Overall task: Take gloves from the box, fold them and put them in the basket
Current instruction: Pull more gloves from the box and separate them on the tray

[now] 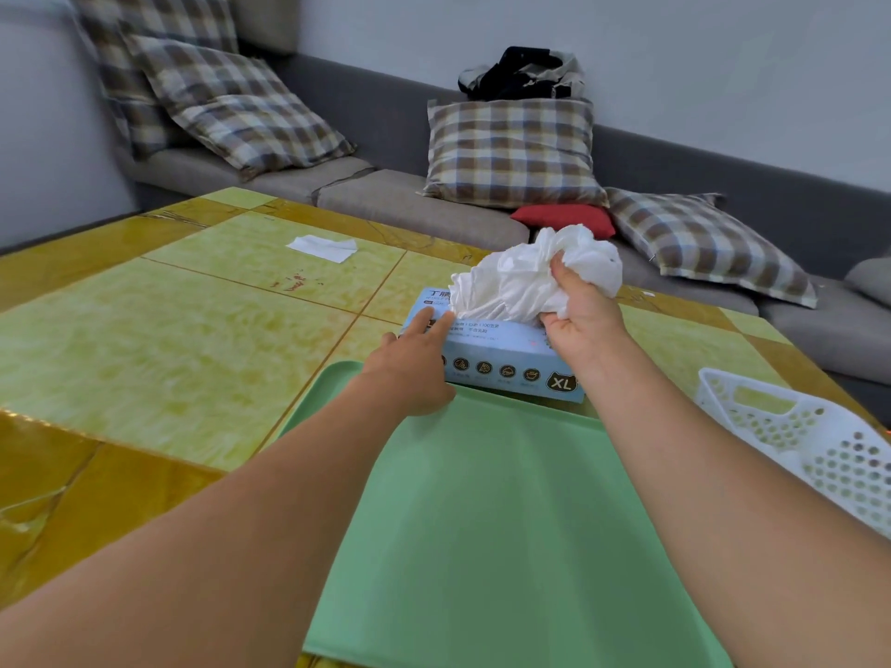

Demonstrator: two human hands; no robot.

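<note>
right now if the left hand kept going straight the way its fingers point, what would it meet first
The left hand already has straight fingers on the light blue cardboard glove box. Going on up and to the right, it would probably meet the crumpled white gloves gripped by the right hand, though depth is unclear.

the pale blue cardboard glove box (501, 351) carries "xl" in white on a black cat-shaped badge at its front right corner. a row of small round dark icons runs beside it. its top face bears chinese print with what looks like "100", too blurred to read surely.
</note>
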